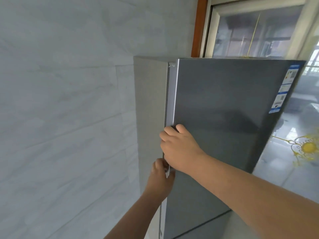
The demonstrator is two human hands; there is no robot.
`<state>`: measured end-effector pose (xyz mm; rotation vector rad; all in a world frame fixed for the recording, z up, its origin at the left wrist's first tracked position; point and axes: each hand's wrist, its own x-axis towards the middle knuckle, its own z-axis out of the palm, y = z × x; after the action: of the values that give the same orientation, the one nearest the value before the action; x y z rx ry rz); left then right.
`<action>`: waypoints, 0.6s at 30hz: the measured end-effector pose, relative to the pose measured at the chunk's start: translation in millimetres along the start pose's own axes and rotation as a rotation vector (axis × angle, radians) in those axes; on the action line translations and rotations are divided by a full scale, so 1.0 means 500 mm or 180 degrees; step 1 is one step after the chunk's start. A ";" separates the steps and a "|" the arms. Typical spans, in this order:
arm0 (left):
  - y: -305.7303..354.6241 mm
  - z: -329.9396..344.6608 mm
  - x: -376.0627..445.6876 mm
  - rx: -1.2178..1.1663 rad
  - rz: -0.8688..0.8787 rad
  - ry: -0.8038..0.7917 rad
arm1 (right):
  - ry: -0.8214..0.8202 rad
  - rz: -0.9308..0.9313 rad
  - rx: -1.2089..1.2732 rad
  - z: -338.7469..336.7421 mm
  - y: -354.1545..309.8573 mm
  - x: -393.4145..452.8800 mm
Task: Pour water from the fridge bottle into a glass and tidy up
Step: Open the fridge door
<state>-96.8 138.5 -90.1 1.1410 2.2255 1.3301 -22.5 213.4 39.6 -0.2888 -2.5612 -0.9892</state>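
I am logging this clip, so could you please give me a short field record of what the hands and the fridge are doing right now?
appliance: tall grey metal fridge beside a pale tiled wall
door state: looks shut or barely ajar; interior hidden
right hand: fingers curled round the door's left edge
left hand: lower down, gripping the same edge
labels: blue-and-white stickers at the door's upper right
bottle and glass: not in view

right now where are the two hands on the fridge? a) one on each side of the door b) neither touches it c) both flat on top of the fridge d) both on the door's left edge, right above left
d: the right hand curls round the left edge of the fridge door, and the left hand grips the same edge just below it.
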 end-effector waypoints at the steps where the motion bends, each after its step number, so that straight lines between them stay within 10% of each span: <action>1: -0.006 -0.001 0.005 0.0008 0.0035 0.0004 | -0.0012 0.0071 0.0013 0.003 -0.007 -0.002; 18: -0.054 -0.042 0.036 0.0259 0.0874 -0.0863 | -0.0407 0.1058 -0.0039 -0.028 -0.073 -0.011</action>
<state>-133.6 132.8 -99.6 1.5998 1.9964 1.1073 -25.2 177.1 24.7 -0.7753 -2.5053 -0.8843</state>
